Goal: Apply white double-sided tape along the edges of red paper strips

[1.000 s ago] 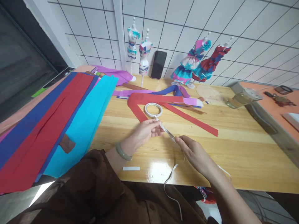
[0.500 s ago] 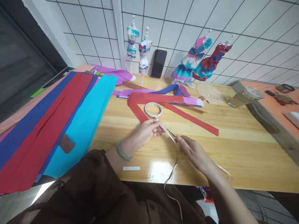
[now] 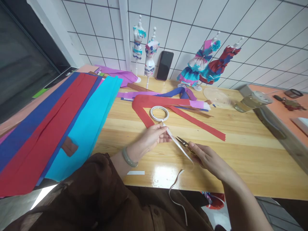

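My left hand (image 3: 154, 136) pinches a narrow white strip of tape (image 3: 178, 145) close to the tape roll (image 3: 152, 114), which lies on the table just beyond the fingers. The strip slants down to the right, towards my other hand. My right hand (image 3: 209, 160) is closed round small scissors (image 3: 184, 143), their blades slightly parted and pointing left, beside the strip. A curled thin white strip (image 3: 176, 181) hangs over the table's front edge. Near that edge lies a short white piece (image 3: 136, 172). Red crepe paper strips (image 3: 197, 120) lie behind the roll.
Wide crepe paper sheets (image 3: 89, 112) cover the left side. Along the wall stand small dress forms (image 3: 149, 61), a phone (image 3: 165, 65) and dressed forms (image 3: 196, 65). A glass cup (image 3: 252, 101) stands at the right, beside an orange surface (image 3: 284, 112).
My right hand and the scissors have moved right and slightly down; more of the blades shows. The strip's free end now shows apart from the curled strip. My left hand keeps its pinch.
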`<control>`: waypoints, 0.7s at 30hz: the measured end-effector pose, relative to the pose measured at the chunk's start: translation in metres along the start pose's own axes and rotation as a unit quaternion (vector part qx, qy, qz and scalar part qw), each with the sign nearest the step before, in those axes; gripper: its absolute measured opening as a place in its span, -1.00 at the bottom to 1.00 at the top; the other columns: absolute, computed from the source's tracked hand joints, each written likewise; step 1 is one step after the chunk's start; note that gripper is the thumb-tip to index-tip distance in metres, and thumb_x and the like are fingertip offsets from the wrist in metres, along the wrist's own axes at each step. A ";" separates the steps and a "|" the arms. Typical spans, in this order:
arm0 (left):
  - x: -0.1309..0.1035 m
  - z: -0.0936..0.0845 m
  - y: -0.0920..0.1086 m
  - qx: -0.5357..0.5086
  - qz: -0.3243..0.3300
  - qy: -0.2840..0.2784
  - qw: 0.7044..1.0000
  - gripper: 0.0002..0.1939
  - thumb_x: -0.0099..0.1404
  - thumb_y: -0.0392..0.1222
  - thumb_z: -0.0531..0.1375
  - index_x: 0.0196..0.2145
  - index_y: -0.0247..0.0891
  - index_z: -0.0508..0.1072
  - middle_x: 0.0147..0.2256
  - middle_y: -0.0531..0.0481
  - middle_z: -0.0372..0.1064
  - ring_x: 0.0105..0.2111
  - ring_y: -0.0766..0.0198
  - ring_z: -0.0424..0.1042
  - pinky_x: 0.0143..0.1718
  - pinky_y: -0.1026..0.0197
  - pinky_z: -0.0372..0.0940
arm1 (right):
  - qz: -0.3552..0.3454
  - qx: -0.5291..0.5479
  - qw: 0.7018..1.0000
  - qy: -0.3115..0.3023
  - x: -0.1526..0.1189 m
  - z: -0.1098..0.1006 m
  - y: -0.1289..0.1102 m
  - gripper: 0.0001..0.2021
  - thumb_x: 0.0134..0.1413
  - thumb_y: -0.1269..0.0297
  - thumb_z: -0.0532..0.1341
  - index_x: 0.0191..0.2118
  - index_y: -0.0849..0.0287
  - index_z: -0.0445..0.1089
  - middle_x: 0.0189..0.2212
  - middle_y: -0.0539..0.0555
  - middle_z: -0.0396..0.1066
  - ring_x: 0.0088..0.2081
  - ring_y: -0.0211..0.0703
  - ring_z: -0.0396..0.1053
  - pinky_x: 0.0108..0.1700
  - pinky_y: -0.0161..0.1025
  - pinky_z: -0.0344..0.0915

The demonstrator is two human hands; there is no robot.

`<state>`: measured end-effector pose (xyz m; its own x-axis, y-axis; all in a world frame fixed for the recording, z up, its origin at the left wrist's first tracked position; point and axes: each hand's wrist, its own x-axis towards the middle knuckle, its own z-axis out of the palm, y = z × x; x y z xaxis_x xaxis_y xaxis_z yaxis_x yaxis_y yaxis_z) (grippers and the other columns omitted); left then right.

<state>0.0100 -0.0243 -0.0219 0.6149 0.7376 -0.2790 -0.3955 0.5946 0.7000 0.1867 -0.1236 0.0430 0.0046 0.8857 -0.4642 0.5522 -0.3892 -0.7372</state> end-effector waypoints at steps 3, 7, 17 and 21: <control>0.001 -0.003 0.002 0.001 0.023 0.000 1.000 -0.93 0.23 -0.28 0.09 -0.36 -0.35 0.28 -0.43 -0.11 0.39 -0.40 0.26 0.45 -0.31 0.18 0.34 | 0.038 0.034 0.998 -0.030 -0.003 -0.008 0.000 -0.51 0.04 -0.18 -0.09 -0.47 0.20 0.22 -0.68 -0.12 -0.09 -0.64 -0.37 -0.14 -0.59 -0.36 -0.17; 0.001 -0.003 0.003 0.007 0.014 -0.016 1.000 -0.91 0.22 -0.26 0.09 -0.36 -0.36 0.28 -0.40 -0.14 0.39 -0.37 0.23 0.46 -0.29 0.17 0.35 | 0.052 0.066 0.996 -0.010 -0.006 -0.011 -0.003 -0.48 0.04 -0.19 -0.10 -0.40 0.22 0.26 -0.70 -0.14 -0.09 -0.66 -0.39 -0.15 -0.61 -0.36 -0.19; 0.001 -0.002 0.001 0.028 0.015 -0.014 0.999 -0.86 0.19 -0.21 0.13 -0.33 -0.36 0.34 -0.37 -0.12 0.38 -0.38 0.29 0.43 -0.33 0.23 0.35 | 0.015 0.037 0.999 -0.004 -0.001 0.010 -0.011 -0.55 0.09 -0.12 -0.09 -0.50 0.19 0.15 -0.68 -0.11 -0.01 -0.63 -0.36 -0.06 -0.58 -0.35 -0.09; 0.000 0.000 0.003 0.044 0.009 0.003 0.999 -0.86 0.18 -0.21 0.14 -0.35 -0.36 0.35 -0.38 -0.10 0.37 -0.43 0.35 0.40 -0.41 0.29 0.34 | 0.001 0.013 1.000 0.008 0.001 0.013 -0.011 -0.55 0.10 -0.11 -0.09 -0.52 0.18 0.14 -0.66 -0.10 0.00 -0.61 -0.34 -0.04 -0.55 -0.35 -0.05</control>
<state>0.0088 -0.0227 -0.0193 0.6040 0.7500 -0.2698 -0.3453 0.5513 0.7595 0.1693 -0.1219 0.0443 0.0182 0.8887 -0.4581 0.5303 -0.3970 -0.7491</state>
